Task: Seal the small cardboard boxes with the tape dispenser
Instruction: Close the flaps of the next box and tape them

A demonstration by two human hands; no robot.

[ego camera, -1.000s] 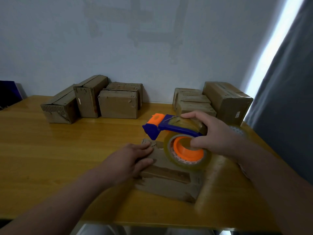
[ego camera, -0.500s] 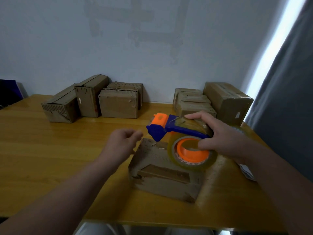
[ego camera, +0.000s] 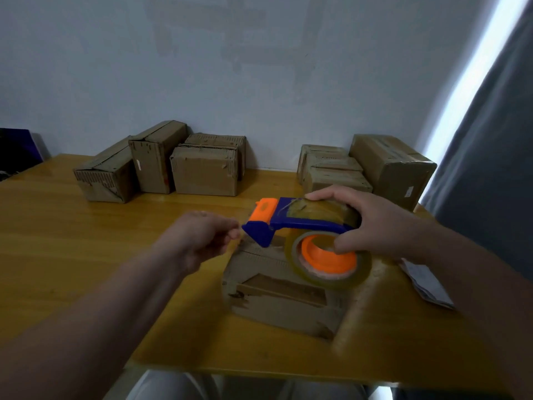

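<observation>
Gripping the tape dispenser [ego camera: 291, 223] by its roll, right hand [ego camera: 383, 226] holds it over the small cardboard box [ego camera: 277, 295] at lower centre; left hand [ego camera: 199, 241] curls beside the nose, tape pinched or not unclear, so best anchor the free end past the box's far edge first.

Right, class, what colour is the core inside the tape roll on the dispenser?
Orange; the core of the tape dispenser shows best in the head view.

Left hand [ego camera: 202, 238] raised, fingers curled — right hand [ego camera: 383, 226] grips tape dispenser [ego camera: 305, 224].
</observation>
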